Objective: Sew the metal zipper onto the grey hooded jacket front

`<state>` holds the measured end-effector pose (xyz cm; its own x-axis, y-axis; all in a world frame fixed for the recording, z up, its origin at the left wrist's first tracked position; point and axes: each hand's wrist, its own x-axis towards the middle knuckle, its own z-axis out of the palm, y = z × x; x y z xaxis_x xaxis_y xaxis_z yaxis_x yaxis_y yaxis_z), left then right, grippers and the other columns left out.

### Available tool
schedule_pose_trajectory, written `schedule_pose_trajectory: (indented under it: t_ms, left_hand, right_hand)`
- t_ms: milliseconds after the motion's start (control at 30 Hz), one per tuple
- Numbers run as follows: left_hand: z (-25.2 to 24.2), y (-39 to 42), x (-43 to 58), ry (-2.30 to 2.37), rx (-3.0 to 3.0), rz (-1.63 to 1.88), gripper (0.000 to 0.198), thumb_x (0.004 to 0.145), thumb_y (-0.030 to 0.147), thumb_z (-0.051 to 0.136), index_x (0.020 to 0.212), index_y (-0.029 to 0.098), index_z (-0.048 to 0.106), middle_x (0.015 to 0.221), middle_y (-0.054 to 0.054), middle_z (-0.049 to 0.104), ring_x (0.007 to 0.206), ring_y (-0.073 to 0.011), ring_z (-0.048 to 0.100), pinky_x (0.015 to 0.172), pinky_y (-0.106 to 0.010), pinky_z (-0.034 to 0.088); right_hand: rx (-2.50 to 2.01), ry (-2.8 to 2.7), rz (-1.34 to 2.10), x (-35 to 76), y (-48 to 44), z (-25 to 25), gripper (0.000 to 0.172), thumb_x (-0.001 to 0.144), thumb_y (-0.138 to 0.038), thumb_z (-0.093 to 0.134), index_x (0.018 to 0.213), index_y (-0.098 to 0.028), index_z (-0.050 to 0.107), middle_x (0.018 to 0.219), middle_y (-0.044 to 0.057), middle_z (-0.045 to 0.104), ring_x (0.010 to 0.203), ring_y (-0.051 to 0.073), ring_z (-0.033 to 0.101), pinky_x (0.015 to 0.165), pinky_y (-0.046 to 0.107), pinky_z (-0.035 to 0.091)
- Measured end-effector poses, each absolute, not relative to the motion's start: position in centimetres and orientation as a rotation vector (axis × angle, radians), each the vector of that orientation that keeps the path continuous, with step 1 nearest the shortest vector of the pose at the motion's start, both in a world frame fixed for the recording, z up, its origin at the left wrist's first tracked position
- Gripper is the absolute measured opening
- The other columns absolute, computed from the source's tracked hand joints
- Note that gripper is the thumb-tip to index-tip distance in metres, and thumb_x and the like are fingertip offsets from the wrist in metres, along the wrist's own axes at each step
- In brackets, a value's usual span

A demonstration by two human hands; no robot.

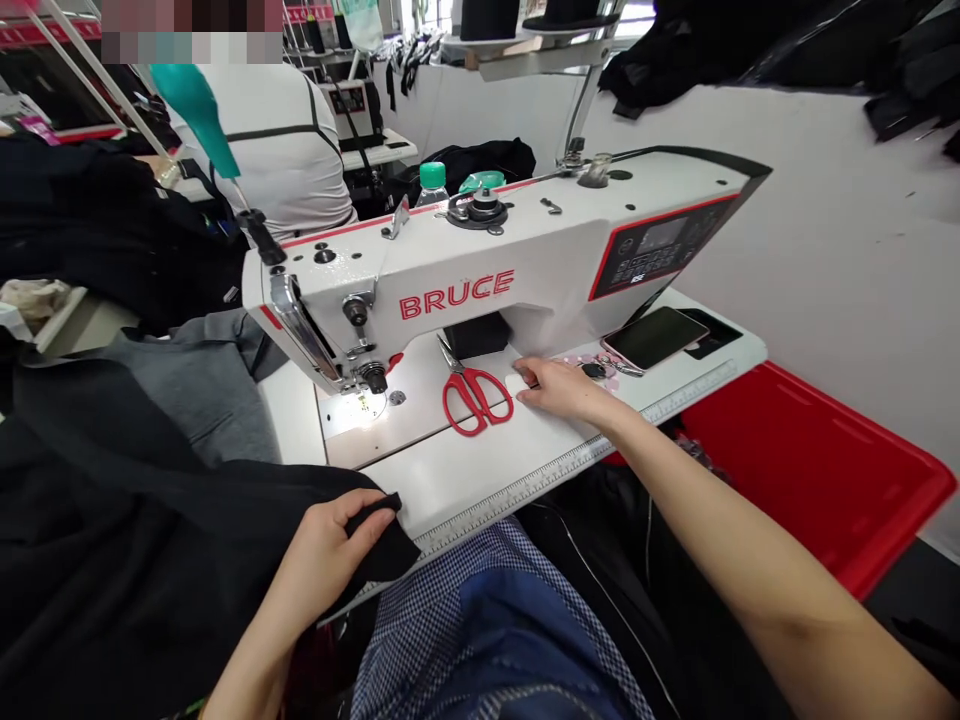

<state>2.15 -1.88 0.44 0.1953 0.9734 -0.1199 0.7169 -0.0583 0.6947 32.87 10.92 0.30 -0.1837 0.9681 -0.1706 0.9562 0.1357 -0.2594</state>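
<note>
My left hand (330,550) pinches a corner of black fabric (150,540) at the near edge of the sewing table (465,470). The cloth spreads over the left side and my lap. My right hand (559,388) reaches across the table, fingers curled down on a small white piece (517,383) just right of the red-handled scissors (472,395). Whether it grips the piece is unclear. The white BRUCE sewing machine (480,265) stands behind, its needle area (367,395) lit.
A phone (654,337) and small bits lie at the table's right end. A ruler strip (570,465) runs along the front edge. A red bin (810,470) sits to the right. Grey cloth (202,385) lies left of the machine. Another person in white (277,150) sits beyond.
</note>
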Motion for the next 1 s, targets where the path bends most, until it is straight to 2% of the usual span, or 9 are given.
schedule_pose_trajectory:
  t_ms: [67, 200, 300, 400, 500, 600, 767, 1000]
  left_hand:
    - [0.4, -2.0, 2.1, 1.595, 1.838, 0.546, 0.030, 0.079, 0.041, 0.050, 0.090, 0.018, 0.066, 0.086, -0.004, 0.070, 0.078, -0.0206, 0.065, 0.070, -0.028, 0.052]
    - [0.4, -2.1, 2.2, 1.617, 1.854, 0.586, 0.030, 0.079, 0.039, 0.050, 0.094, 0.018, 0.066, 0.091, -0.004, 0.069, 0.081, -0.0208, 0.065, 0.074, -0.030, 0.052]
    - [0.3, -2.2, 2.3, 1.613, 1.889, 0.592, 0.030, 0.081, 0.039, 0.048, 0.094, 0.019, 0.067, 0.092, -0.003, 0.069, 0.083, -0.0204, 0.065, 0.075, -0.030, 0.052]
    - [0.1, -2.3, 2.3, 1.600, 1.960, 0.598, 0.030, 0.082, 0.039, 0.047, 0.094, 0.020, 0.067, 0.091, -0.003, 0.069, 0.082, -0.0195, 0.065, 0.075, -0.029, 0.052]
    - [-0.2, -2.5, 2.3, 1.601, 2.071, 0.603, 0.029, 0.083, 0.039, 0.046, 0.093, 0.022, 0.067, 0.089, -0.003, 0.070, 0.080, -0.0185, 0.065, 0.072, -0.027, 0.052]
    - [-0.4, -2.8, 2.3, 1.596, 2.197, 0.623, 0.026, 0.084, 0.036, 0.046, 0.094, 0.022, 0.066, 0.088, -0.003, 0.070, 0.077, -0.0174, 0.065, 0.068, -0.025, 0.052]
    - [-0.8, -3.3, 2.2, 1.549, 2.325, 0.642, 0.024, 0.086, 0.031, 0.044, 0.096, 0.019, 0.063, 0.081, -0.004, 0.069, 0.067, -0.0147, 0.063, 0.063, -0.024, 0.050]
    - [-1.1, -3.2, 2.2, 1.489, 2.380, 0.784, 0.023, 0.087, 0.030, 0.043, 0.095, 0.019, 0.062, 0.070, -0.002, 0.066, 0.057, -0.0126, 0.059, 0.055, -0.022, 0.047]
  right_hand:
    - [-1.998, -2.356, 0.560, 32.8, 11.3, 0.7, 0.040, 0.073, -0.023, 0.056, 0.113, -0.016, 0.052, 0.094, 0.006, 0.062, 0.083, 0.020, 0.056, 0.066, 0.025, 0.037]
    - [-2.007, -2.392, 0.585, 32.8, 11.6, 1.6, 0.022, 0.069, -0.022, 0.060, 0.091, -0.018, 0.059, 0.080, 0.003, 0.063, 0.073, 0.018, 0.057, 0.061, 0.024, 0.036]
    - [-2.003, -2.366, 0.435, 32.1, 10.4, 2.2, 0.011, 0.073, -0.026, 0.057, 0.078, -0.017, 0.058, 0.079, 0.006, 0.061, 0.081, 0.023, 0.055, 0.066, 0.030, 0.035]
    - [-1.895, -2.323, 0.295, 29.7, 7.2, 2.5, 0.021, 0.084, -0.032, 0.043, 0.075, -0.017, 0.053, 0.083, 0.008, 0.059, 0.084, 0.023, 0.051, 0.072, 0.032, 0.033]
    - [-1.466, -2.268, 0.462, 26.0, 3.1, 2.3, 0.030, 0.086, -0.033, 0.038, 0.061, -0.018, 0.041, 0.060, 0.001, 0.050, 0.062, 0.014, 0.046, 0.067, 0.028, 0.033]
    - [-1.226, -2.175, 0.627, 22.5, 0.5, 1.7, 0.031, 0.083, -0.028, 0.041, 0.056, -0.019, 0.031, 0.052, -0.002, 0.042, 0.054, 0.012, 0.039, 0.064, 0.027, 0.030]
    - [-1.205, -2.139, 0.770, 19.9, -0.2, 0.8, 0.031, 0.080, -0.025, 0.045, 0.054, -0.017, 0.030, 0.049, -0.004, 0.039, 0.052, 0.010, 0.035, 0.063, 0.026, 0.027]
    - [-1.243, -2.185, 0.624, 20.0, 0.1, 0.4, 0.028, 0.079, -0.020, 0.042, 0.054, -0.017, 0.030, 0.049, -0.004, 0.037, 0.052, 0.010, 0.032, 0.063, 0.025, 0.024]
